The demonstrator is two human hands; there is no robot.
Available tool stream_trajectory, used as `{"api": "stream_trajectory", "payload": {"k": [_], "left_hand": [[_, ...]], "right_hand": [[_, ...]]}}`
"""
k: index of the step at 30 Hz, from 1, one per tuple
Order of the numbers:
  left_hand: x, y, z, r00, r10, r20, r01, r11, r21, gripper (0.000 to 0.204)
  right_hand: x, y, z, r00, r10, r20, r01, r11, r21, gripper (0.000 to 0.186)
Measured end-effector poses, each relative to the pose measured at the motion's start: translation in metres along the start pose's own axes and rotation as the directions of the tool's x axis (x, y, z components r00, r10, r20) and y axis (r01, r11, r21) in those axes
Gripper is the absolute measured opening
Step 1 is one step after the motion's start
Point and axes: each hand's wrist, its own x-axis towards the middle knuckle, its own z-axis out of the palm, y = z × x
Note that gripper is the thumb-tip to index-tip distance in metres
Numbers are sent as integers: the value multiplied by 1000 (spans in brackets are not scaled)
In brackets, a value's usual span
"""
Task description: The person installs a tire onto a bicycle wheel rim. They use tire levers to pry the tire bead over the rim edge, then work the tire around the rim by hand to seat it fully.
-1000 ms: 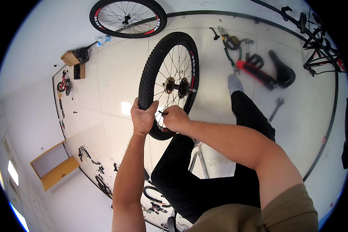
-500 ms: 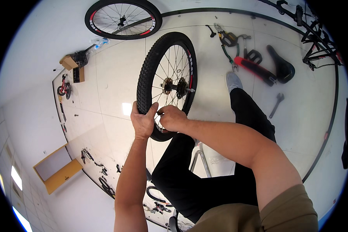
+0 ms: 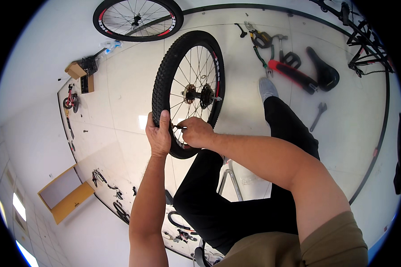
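- Gripped by the left hand (image 3: 159,138) is the tyre (image 3: 161,84) of a bicycle wheel (image 3: 190,94); the thumb is laid on the rubber and the fingers are curled round its outer side.
- Between the pinched fingertips of the right hand (image 3: 198,132), just right of the left one, a small dark piece (image 3: 178,127) is held; its kind cannot be told.
- The wheel is held by its near part, its sprockets (image 3: 206,96) being seen beyond the grip.
- Well to the left of the grip and farther off, an opened cardboard box (image 3: 75,70) is set beside a black crate (image 3: 90,65); their contents cannot be made out.
- Below these, a second box (image 3: 91,83) is seen, dark at its front.
- Left of the grip and nearer, a tan box-like frame (image 3: 67,202) is seen, pale inside.
- Beyond the grip to the left, a clear plastic bottle (image 3: 113,46) is marked with blue; any print is too small to be read.
- White lettering-like marks are carried on the red-and-black rim (image 3: 217,69), right of and beyond the grip.
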Motion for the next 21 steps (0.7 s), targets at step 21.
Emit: {"api": "stream_trajectory", "payload": {"k": [21], "left_hand": [[-2,7,8,999,-17,-51,15,998,-54,43]], "right_hand": [[-14,-17,-10,1000,-13,27,18,978,-209,44]]}}
